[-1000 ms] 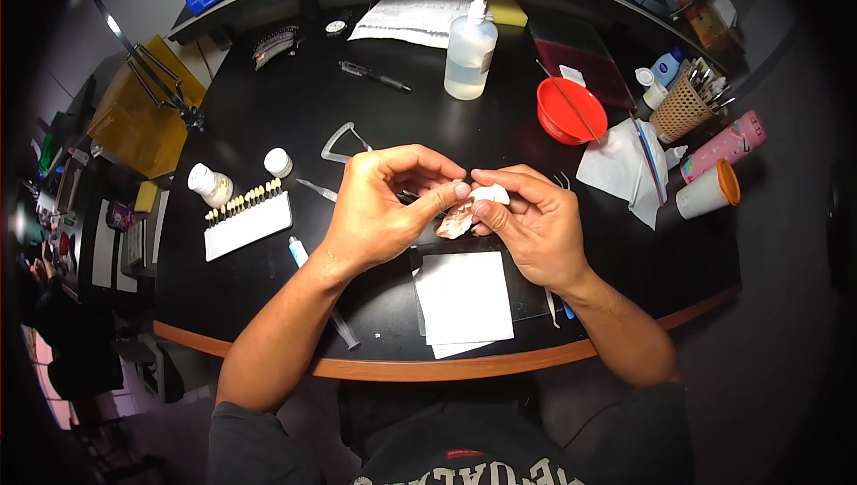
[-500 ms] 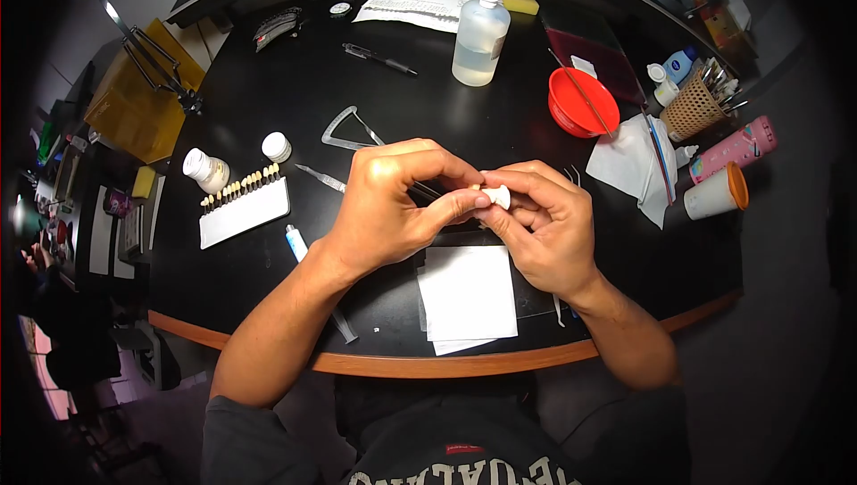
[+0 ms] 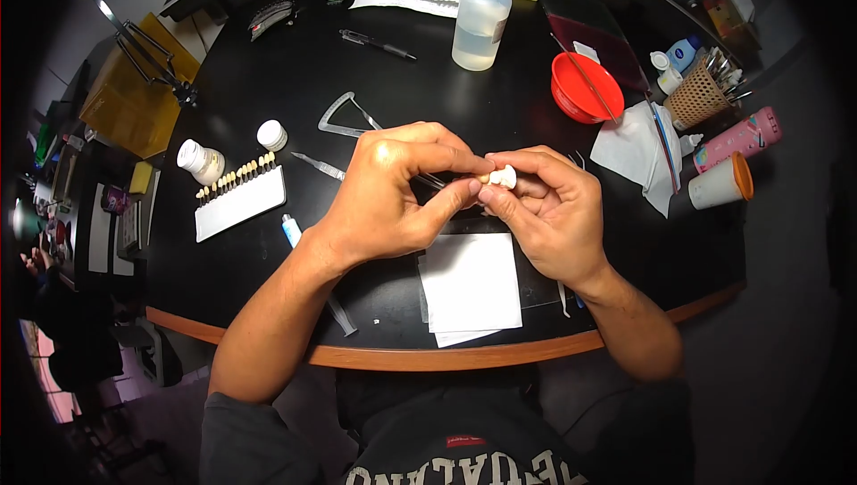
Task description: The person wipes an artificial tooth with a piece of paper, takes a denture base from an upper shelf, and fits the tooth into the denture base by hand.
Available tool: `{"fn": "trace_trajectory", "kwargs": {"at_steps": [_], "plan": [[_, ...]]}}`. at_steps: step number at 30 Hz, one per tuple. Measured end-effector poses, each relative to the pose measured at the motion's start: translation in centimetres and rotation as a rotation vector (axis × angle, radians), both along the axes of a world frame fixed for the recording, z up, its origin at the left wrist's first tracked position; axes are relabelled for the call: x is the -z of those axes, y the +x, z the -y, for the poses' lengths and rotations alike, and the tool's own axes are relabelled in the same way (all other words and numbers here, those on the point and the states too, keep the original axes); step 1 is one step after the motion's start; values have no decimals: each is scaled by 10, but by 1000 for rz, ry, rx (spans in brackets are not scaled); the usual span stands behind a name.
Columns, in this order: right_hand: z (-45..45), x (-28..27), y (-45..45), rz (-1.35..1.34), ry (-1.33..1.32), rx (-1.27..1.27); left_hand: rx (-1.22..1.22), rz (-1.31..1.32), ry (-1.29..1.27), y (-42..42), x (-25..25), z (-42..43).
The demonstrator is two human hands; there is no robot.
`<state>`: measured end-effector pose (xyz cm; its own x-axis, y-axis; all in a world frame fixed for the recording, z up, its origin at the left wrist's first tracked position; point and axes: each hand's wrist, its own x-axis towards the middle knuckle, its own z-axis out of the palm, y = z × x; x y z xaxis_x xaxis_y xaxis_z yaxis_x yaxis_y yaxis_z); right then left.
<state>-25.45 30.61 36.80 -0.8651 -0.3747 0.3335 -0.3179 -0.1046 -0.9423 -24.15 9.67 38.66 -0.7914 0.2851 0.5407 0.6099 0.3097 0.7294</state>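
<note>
Over the middle of the black table, my left hand (image 3: 388, 190) and my right hand (image 3: 564, 222) meet fingertip to fingertip. Thumb and fingers of both close around a small white piece (image 3: 505, 178), which looks like a dental die. At its left end a cream, tooth-coloured bit (image 3: 485, 179) sits between my left fingertips; whether it is a separate part I cannot tell. Below the hands lies a stack of white paper sheets (image 3: 471, 284). Just beyond my left hand is a metal caliper (image 3: 336, 116), partly covered by the hand.
A tooth shade guide (image 3: 239, 207), two white jars (image 3: 200, 162) and a syringe (image 3: 340, 316) lie to the left. Farther back stand a clear liquid bottle (image 3: 480, 28) and a red bowl (image 3: 585, 92). On the right are a tissue (image 3: 636, 150) and an orange-lidded cup (image 3: 719, 183).
Both hands, still pinching the small piece, have shifted slightly, and more of its white end shows. The whole view has tilted a little, moving the table items upward in the picture.
</note>
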Motion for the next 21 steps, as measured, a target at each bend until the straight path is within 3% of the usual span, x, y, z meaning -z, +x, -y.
{"fn": "trace_trajectory", "kwargs": {"at_steps": [9, 21], "plan": [[-1, 0, -1, -19, -28, -43, 28, 320, 136, 4, -6, 1], [-3, 1, -1, 141, -95, -105, 110, 431, 171, 1, -7, 7]]}}
